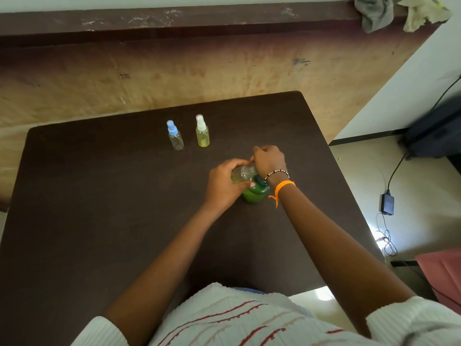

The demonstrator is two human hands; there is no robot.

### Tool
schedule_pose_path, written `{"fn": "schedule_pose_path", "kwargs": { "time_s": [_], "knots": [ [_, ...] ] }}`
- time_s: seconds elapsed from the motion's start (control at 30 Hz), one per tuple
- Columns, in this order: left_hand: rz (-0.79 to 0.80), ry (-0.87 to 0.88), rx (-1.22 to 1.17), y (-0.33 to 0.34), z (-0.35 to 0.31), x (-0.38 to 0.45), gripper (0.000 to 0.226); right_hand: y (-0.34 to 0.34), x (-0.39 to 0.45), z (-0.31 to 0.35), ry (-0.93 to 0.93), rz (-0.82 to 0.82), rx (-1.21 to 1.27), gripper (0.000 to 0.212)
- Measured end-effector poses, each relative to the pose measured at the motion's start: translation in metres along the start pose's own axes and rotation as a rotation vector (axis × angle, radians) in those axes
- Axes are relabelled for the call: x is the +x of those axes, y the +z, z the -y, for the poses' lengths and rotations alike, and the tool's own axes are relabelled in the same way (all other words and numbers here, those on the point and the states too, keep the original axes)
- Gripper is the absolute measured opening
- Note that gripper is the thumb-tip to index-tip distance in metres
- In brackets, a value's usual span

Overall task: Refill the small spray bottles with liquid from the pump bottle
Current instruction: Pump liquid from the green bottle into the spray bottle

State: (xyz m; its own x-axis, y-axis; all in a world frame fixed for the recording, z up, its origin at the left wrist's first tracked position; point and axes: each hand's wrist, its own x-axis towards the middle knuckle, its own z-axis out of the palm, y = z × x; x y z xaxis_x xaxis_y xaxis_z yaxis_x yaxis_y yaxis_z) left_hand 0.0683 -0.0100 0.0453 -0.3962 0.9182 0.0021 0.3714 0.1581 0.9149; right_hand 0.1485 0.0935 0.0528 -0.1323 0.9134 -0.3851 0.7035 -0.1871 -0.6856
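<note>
Nearest the lens, a white ribbed top with red stripes [249, 318] fills the bottom edge, and both bare forearms reach forward from it over the dark brown table [99, 208]. The left hand [224, 186] curls its fingers around a small clear spray bottle [243, 174], tipped on its side, with yellowish liquid pooled at the end nearest the palm. The right hand [269, 159] is bunched into a closed grip at that bottle's neck; whatever its fingertips pinch is hidden beneath the knuckles. A beaded bracelet [277, 173] and an orange wristband [284, 186] circle the right wrist. Just below both sets of fingers stands the green pump bottle [254, 194], its head largely covered by the wrist. Well beyond the fingertips stand two upright spray bottles: a blue-capped clear one [175, 136] and a white-capped yellow one [202, 132], near each other but apart
</note>
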Motion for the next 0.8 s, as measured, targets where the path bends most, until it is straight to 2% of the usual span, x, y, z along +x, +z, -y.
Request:
{"fn": "schedule_pose_path", "kwargs": {
  "time_s": [0.13, 0.3, 0.5, 0.7, 0.8],
  "knots": [
    [0.003, 0.003, -0.002, 0.0, 0.0, 0.0, 0.045, 0.0, 0.002, -0.001, 0.004, 0.018, -0.002, 0.034],
    [0.003, 0.028, -0.01, -0.003, -0.003, 0.001, 0.046, -0.004, 0.011, 0.009, 0.031, 0.221, -0.061, 0.029],
    [0.01, 0.007, 0.015, 0.0, 0.0, 0.002, 0.046, 0.0, 0.005, -0.001, 0.024, 0.07, -0.035, 0.032],
    [0.013, -0.004, 0.025, -0.001, 0.0, 0.002, 0.046, -0.002, 0.005, 0.001, 0.015, 0.101, -0.053, 0.034],
    [0.005, 0.006, 0.0, -0.003, -0.003, 0.002, 0.046, -0.003, 0.008, 0.007, 0.025, 0.187, -0.106, 0.033]
  ]
}}
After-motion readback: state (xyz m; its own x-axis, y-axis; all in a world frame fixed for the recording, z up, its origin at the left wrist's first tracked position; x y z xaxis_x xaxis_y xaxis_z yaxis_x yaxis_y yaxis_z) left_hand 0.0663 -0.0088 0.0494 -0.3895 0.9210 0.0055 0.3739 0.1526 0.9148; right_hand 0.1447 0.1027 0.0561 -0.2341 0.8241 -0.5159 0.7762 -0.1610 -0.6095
